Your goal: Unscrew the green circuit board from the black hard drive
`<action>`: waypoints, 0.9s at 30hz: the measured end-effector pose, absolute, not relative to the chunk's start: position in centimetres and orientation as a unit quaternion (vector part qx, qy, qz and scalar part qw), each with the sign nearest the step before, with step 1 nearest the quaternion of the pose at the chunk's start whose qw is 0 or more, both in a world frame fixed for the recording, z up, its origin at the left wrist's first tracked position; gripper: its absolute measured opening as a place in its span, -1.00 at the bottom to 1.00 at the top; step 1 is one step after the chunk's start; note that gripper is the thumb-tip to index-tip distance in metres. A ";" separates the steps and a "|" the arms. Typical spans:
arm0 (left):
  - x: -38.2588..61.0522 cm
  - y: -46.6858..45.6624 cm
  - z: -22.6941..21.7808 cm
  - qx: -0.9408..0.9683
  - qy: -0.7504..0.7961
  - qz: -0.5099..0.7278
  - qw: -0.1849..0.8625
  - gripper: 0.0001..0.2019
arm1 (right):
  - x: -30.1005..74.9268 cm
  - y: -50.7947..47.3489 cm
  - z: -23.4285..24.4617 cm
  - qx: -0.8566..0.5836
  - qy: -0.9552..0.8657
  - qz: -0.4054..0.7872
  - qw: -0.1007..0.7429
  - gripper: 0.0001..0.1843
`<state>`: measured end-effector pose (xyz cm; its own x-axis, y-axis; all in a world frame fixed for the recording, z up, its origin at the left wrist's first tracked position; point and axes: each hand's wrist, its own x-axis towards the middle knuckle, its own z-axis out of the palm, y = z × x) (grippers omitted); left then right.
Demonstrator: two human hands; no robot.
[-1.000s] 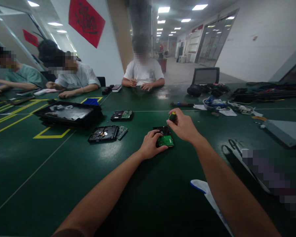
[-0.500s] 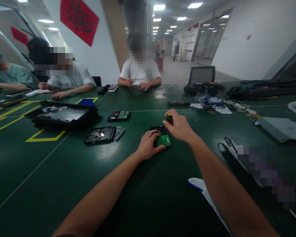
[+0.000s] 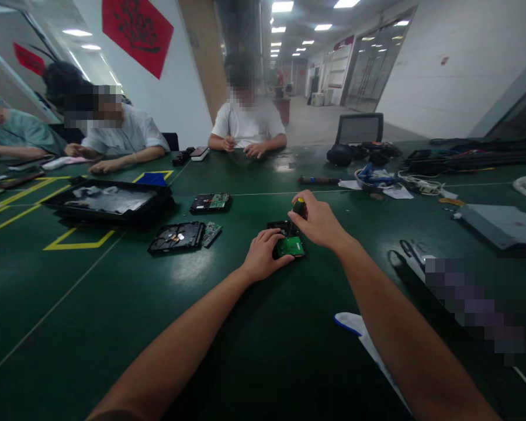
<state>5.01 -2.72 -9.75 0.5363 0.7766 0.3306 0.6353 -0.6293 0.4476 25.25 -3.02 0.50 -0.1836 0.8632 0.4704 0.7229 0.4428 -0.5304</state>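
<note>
A black hard drive (image 3: pixel 286 238) with a green circuit board facing up lies on the green table (image 3: pixel 228 327) in front of me. My left hand (image 3: pixel 263 256) rests on its left edge, fingers curled over the casing and holding it down. My right hand (image 3: pixel 318 222) is closed round a screwdriver (image 3: pixel 297 209) with a yellow-and-black handle, held upright with its tip down on the drive.
An opened drive (image 3: pixel 175 237) with a loose board beside it and another drive (image 3: pixel 210 203) lie to the left, near a black tray (image 3: pixel 107 202). Tools, cables and a grey plate (image 3: pixel 502 225) sit at the right. Three people sit across the table.
My hands and the drive keep the same hold. The view has shifted slightly; the screwdriver handle sits a little differently in my right hand.
</note>
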 end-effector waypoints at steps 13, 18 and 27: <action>4.8 -2.3 -10.4 0.857 0.423 0.246 0.163 -0.37 | 25.4 -2.9 0.4 -0.518 -0.774 0.089 0.353 -0.75; 4.8 -2.5 -10.2 0.854 0.432 0.229 0.178 -0.37 | 25.2 -2.9 0.3 -0.517 -0.772 0.090 0.358 -0.76; 5.0 -2.7 -10.0 0.855 0.433 0.231 0.167 -0.37 | 25.0 -2.9 0.1 -0.524 -0.773 0.086 0.347 -0.74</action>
<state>4.96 -2.70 -10.02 0.5178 0.8177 0.2514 0.6633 -0.5693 0.4857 25.00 -2.87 0.08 -0.2112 0.8698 0.4459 0.7506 0.4365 -0.4960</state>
